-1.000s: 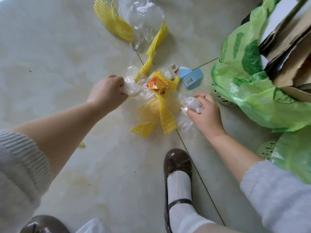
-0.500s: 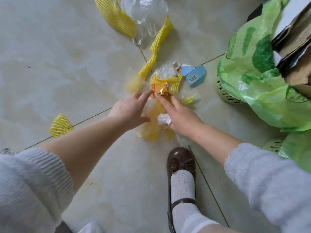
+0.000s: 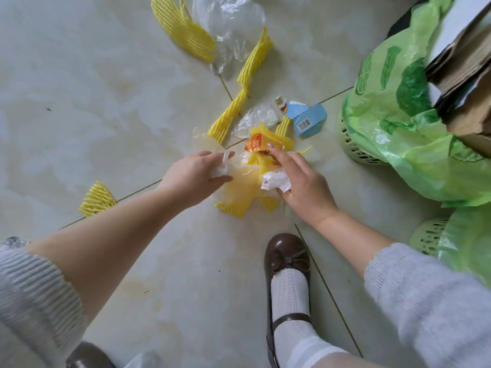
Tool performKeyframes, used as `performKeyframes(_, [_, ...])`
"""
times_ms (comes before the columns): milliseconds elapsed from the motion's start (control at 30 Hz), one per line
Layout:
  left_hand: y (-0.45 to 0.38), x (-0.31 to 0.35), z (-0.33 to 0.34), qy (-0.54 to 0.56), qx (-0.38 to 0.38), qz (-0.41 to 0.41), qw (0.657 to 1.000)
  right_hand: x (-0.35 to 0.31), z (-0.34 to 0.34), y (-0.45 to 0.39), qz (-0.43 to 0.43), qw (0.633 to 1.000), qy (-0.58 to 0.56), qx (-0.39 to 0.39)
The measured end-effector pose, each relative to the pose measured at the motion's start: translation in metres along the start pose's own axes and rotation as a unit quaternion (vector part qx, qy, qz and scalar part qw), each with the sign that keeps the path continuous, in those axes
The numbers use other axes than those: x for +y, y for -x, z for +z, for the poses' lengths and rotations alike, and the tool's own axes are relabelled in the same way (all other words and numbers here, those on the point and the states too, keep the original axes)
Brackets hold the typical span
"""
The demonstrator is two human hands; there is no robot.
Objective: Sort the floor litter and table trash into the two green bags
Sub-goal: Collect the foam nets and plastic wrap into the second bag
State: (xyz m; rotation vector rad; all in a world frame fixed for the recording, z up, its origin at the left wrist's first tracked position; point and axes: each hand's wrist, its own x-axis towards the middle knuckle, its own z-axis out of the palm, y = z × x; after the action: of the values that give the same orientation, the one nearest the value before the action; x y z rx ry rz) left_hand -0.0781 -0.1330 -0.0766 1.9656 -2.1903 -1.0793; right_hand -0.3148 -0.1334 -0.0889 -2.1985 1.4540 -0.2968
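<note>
On the floor lies a heap of yellow foam netting (image 3: 240,197) under clear film, with an orange wrapper (image 3: 255,145) on top. My left hand (image 3: 194,176) pinches a bit of clear plastic (image 3: 222,166) at the heap's left side. My right hand (image 3: 300,181) holds a crumpled white plastic wad (image 3: 275,181) in its palm while its forefinger touches the orange wrapper. A green bag (image 3: 393,123) over a basket stands at the right, filled with cardboard (image 3: 467,75). A second green bag (image 3: 467,240) shows at the right edge.
More yellow netting strips (image 3: 183,30), (image 3: 239,102), (image 3: 97,199) and a clear plastic bag (image 3: 228,25) lie further out on the tile floor. A blue barcode label (image 3: 309,120) and small clear film (image 3: 256,119) lie beside the heap. My brown shoe (image 3: 288,264) stands just below.
Both hands came together from either side of the heap onto its middle. The right forefinger now rests on the orange wrapper; the white wad stays in that hand.
</note>
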Motion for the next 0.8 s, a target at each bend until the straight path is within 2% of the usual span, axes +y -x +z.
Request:
performKeyframes(133, [0.010, -0.014, -0.003, 0.006, 0.006, -0.012, 1.000, 0.007, -0.004, 0.003, 0.062, 0.998, -0.017, 0.001])
performKeyframes(300, [0.020, -0.023, -0.003, 0.007, 0.036, -0.012, 0.999, 0.007, 0.000, 0.001, 0.065, 0.996, -0.021, -0.051])
performKeyframes(467, [0.022, -0.014, -0.005, 0.022, 0.059, -0.045, 0.997, 0.000, 0.005, -0.009, 0.055, 0.998, -0.006, 0.001])
performKeyframes(567, [0.020, -0.014, -0.005, 0.074, 0.094, -0.057, 0.991, 0.006, -0.002, -0.019, 0.066, 0.998, 0.002, 0.016])
performKeyframes(800, [0.013, -0.017, -0.009, 0.100, 0.149, -0.129, 0.975, 0.027, -0.019, -0.067, 0.164, 0.985, -0.017, -0.056])
